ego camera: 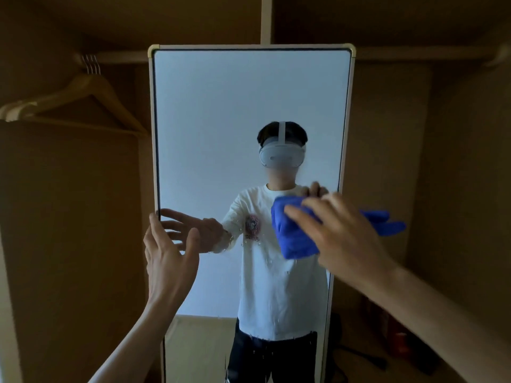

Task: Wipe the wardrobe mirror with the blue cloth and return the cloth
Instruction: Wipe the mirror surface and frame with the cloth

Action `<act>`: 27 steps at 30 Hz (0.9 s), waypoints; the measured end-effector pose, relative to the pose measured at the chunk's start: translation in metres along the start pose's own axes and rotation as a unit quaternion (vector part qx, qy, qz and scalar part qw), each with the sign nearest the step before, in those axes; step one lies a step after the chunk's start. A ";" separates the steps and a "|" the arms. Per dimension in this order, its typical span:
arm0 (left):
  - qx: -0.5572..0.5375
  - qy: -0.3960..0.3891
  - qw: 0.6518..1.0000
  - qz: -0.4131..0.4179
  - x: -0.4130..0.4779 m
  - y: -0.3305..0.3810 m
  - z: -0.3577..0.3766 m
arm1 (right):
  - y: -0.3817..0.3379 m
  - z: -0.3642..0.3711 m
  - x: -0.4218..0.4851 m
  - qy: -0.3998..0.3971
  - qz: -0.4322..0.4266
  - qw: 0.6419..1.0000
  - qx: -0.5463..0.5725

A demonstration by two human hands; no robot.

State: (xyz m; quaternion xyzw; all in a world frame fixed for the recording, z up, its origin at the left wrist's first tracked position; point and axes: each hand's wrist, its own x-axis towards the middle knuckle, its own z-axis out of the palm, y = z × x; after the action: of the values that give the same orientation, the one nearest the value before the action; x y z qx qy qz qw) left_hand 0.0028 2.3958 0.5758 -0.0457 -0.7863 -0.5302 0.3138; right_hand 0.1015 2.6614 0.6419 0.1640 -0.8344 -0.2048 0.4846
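A tall white-framed mirror stands inside a wooden wardrobe. It reflects a person in a white T-shirt and a headset. My right hand presses a bunched blue cloth flat against the glass near the mirror's right edge, at chest height of the reflection, with its fingers spread straight over the cloth. One end of the cloth pokes out to the right past my hand. My left hand is spread at the mirror's left edge, fingers straight, fingertips at the frame. Small water drops speckle the lower glass.
Wooden hangers hang from a rail at the upper left. Wardrobe panels close in on both sides. Dark objects and a cable lie on the wardrobe floor at the lower right.
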 end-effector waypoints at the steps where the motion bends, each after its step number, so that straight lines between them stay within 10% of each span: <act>1: 0.001 -0.002 1.000 -0.007 0.000 -0.004 -0.001 | -0.008 0.005 -0.015 -0.015 -0.015 1.000 0.009; 27: 0.014 -0.034 0.999 -0.020 -0.007 -0.019 -0.003 | -0.011 0.009 -0.011 -0.015 -0.021 0.997 0.074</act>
State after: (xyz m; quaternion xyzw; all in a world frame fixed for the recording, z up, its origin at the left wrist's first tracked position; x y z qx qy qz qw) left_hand 0.0019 2.3868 0.5575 -0.0432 -0.8048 -0.5233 0.2767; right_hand 0.1000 2.6585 0.6238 0.2142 -0.8508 -0.1553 0.4541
